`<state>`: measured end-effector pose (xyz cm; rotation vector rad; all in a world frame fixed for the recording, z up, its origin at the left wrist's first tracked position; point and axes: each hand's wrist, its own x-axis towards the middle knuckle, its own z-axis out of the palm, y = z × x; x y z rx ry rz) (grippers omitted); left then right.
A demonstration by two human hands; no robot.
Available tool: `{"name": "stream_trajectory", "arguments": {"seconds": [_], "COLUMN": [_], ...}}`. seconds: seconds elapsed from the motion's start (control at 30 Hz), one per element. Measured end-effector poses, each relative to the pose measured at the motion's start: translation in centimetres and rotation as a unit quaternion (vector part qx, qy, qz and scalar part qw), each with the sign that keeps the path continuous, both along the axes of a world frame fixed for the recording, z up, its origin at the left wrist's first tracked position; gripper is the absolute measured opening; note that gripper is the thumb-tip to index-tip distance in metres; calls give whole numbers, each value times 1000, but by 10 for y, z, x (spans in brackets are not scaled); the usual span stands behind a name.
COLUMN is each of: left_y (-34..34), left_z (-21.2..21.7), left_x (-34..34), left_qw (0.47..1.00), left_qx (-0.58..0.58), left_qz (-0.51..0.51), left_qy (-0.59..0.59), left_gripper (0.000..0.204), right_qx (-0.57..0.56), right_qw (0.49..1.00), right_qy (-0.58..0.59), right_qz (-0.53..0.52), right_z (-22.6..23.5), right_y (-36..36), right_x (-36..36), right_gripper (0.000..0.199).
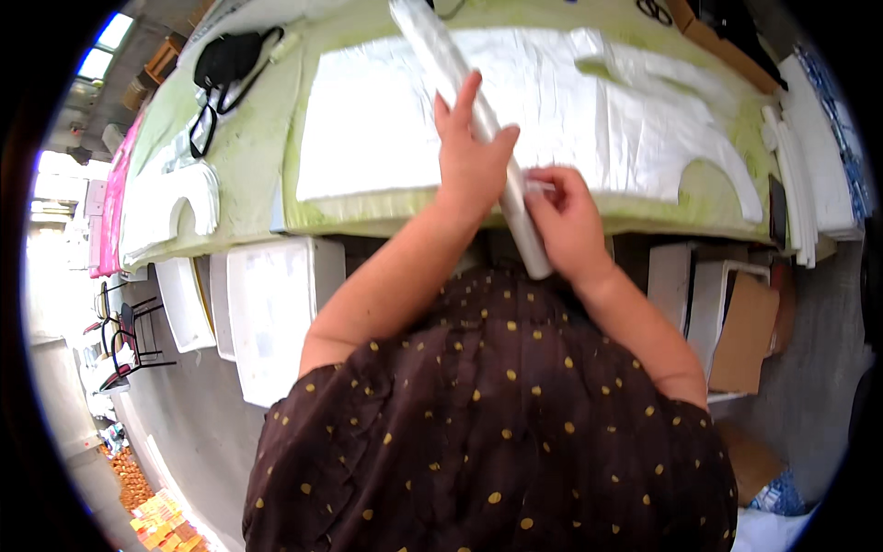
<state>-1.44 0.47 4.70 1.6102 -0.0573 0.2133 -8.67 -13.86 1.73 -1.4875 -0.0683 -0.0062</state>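
A long white roll, with a glossy, plastic-like surface, slants from the table's far side down to my body. My left hand holds it around the middle, thumb on its right side and a finger stretched along it. Beside the roll's lower part is my right hand, fingers curled in a pinch. A small white bit shows between those fingertips, seemingly the roll's edge. Beneath the roll, a wide white sheet lies across the table, with a curved cut-out piece at its right end.
The table has a pale green cover. A black bag with straps and white cut pieces lie at left. Narrow white rolls lie at the right edge. White bins and a cardboard piece stand below.
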Motion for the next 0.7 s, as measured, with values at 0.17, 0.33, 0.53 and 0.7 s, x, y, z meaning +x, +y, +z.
{"name": "stream_trajectory", "arguments": {"seconds": [0.17, 0.33, 0.53, 0.7], "left_y": [-2, -6, 1, 18], "left_z": [-7, -17, -19, -10], "left_x": [-1, -11, -8, 29], "left_qw": [1000, 999, 988, 988], "left_qx": [18, -26, -123, -135], "left_qz": [20, -22, -89, -62], "left_qy": [-7, 0, 26, 44], "left_gripper": [78, 81, 80, 76], "right_qx": [-25, 33, 24, 57], "right_qw": [992, 984, 991, 989], "right_qy": [12, 96, 73, 92], "right_qz": [120, 144, 106, 104], "right_z": [18, 14, -1, -4], "right_y": [-3, -9, -24, -29], "right_x": [-7, -16, -31, -38], "right_gripper": [57, 59, 52, 50]}}
